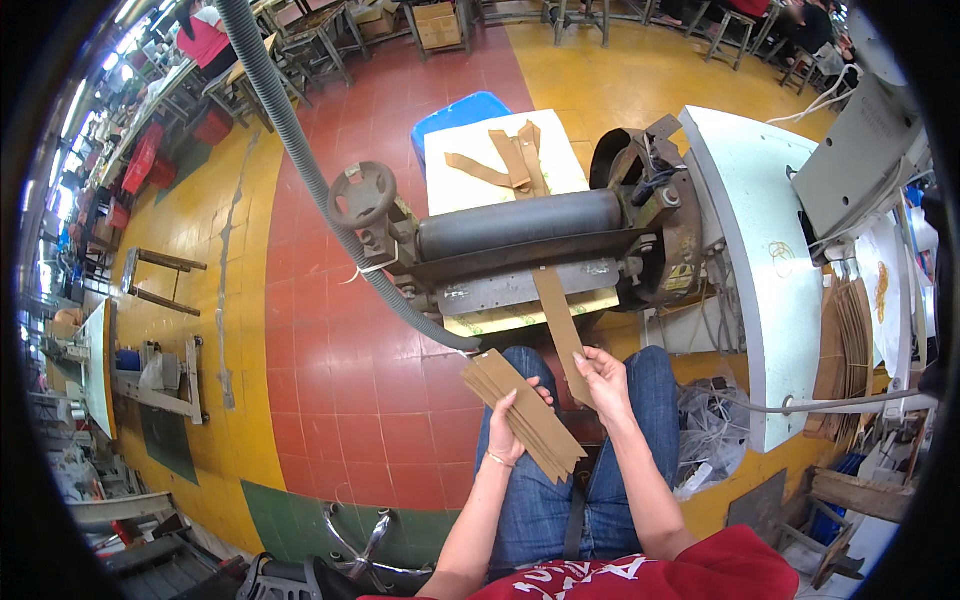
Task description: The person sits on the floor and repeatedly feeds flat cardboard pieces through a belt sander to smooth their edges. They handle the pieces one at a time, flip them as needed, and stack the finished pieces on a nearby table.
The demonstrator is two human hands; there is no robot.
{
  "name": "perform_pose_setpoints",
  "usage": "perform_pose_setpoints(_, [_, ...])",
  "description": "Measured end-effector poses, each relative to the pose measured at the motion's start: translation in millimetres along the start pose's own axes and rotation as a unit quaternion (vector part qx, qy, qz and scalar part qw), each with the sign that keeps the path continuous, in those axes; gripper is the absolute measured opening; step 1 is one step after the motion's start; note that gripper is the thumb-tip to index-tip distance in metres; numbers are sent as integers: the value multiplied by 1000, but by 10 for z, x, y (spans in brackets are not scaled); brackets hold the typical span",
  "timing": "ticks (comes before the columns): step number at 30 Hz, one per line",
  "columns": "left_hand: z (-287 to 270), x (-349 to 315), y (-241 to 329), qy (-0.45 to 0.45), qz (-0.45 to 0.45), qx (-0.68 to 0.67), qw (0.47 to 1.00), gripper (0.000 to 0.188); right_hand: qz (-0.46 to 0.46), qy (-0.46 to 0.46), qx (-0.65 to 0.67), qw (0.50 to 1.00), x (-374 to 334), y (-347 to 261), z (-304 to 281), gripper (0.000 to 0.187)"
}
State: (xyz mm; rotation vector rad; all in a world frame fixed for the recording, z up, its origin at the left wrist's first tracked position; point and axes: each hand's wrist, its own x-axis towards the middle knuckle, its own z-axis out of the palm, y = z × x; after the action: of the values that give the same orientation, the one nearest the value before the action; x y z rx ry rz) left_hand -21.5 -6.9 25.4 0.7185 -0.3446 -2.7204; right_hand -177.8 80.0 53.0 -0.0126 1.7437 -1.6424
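A fanned stack of flat brown strips with notched ends (541, 432) is gripped in the half-curled left hand (507, 432), thumb pressed on top, at the right hand's 8 o'clock. A single long, flat brown strip (561, 318) is pinched between the thumb and fingers of the nearly closed right hand (603, 380). The strip is pointed toward 11 o'clock, its far part laid over a grey metal plate (485, 294), at the 6 o'clock of a dark, cylindrical roller (520, 228). At the roller's 12 o'clock, loose brown strips (510, 158) are spread on a cream board (450, 198).
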Motion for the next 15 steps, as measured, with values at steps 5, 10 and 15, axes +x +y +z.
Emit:
perform_pose_setpoints(5, [-5,30,15,8,-29,-4,1000,49,-93,34,53,994,504,-249,299,45])
perform_pose_setpoints(10, [23,30,27,36,-41,80,995,49,-229,232,-298,897,287,-150,249,63])
perform_pose_setpoints(15, [49,3,-52,12,-28,110,993,46,-9,-169,-214,962,-656,-15,-184,39])
